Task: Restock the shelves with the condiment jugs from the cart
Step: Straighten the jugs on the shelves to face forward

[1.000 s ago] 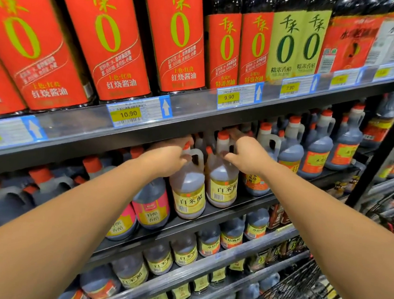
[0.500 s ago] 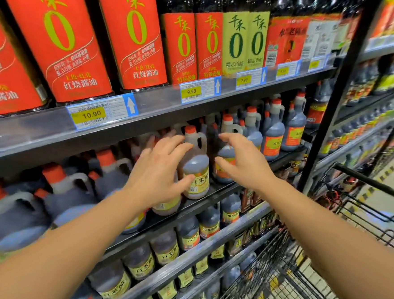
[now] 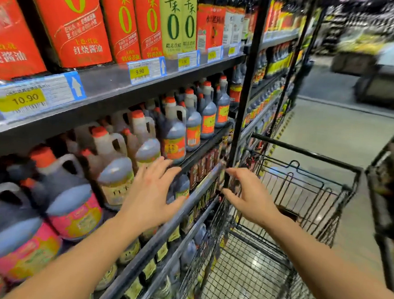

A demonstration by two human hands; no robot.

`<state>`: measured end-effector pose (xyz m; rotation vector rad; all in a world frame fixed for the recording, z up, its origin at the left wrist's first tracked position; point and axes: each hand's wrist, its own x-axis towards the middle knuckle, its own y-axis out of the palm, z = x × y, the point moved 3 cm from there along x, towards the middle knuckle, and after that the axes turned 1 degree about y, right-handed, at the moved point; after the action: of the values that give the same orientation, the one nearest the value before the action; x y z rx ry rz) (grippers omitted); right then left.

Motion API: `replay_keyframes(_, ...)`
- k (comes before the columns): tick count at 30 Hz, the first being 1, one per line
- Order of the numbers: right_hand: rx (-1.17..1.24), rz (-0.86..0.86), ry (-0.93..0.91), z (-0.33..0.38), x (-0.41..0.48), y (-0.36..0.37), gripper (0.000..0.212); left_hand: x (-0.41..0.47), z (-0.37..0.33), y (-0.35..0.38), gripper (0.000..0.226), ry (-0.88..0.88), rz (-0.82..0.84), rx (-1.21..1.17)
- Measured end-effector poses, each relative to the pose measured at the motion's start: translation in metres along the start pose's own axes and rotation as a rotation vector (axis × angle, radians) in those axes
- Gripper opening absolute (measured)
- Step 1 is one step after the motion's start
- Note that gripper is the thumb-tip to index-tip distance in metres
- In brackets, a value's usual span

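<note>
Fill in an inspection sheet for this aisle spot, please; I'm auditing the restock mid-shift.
Surface: middle shelf, packed with jugs up to its front edge.
Job's things: orange-capped jugs upright on the shelf; wire cart at right, no jug plainly visible inside.
Clutter: nothing seen.
Grippers: left hand and right hand open, empty, in front of the shelves.
Cables: nothing seen.
Surroundings: red-labelled bottles above; price tags reading 10.90 and 9.90; aisle floor; the background is blurred.

Orange-capped condiment jugs (image 3: pixel 116 176) upright, packed on shelves (image 3: pixel 107 89); wire cart (image 3: pixel 307 154) beside
</note>
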<state>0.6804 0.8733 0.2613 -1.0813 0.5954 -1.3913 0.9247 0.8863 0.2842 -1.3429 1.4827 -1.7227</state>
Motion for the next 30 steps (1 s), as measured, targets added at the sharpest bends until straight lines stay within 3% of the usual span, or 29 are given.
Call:
replay_keyframes(10,-0.121,0.119,0.423,-0.071,-0.148,0.052,0.058,-0.046,-0.032,0.116,0.071,0.061,0.365,-0.127)
replay_keyframes(17,-0.17,0.523,0.82,-0.127,-0.278,0.139,0.082,-0.107,-0.051,0.222,0.086,-0.022,0.801,-0.166)
replay_keyframes(22,-0.14,0.692,0.827,-0.139,-0.323,0.196,0.091,-0.137,-0.065,0.292,0.097,0.029,0.973,-0.124)
replay_keyframes(27,-0.097,0.777,0.825,-0.155,-0.336,0.238,0.089,-0.155,-0.067,0.354,0.09,0.051,1.165,-0.055)
replay_keyframes(30,-0.13,0.642,0.826,-0.16,-0.337,0.243,0.083,-0.16,-0.071,0.365,0.082,0.033,1.097,-0.036)
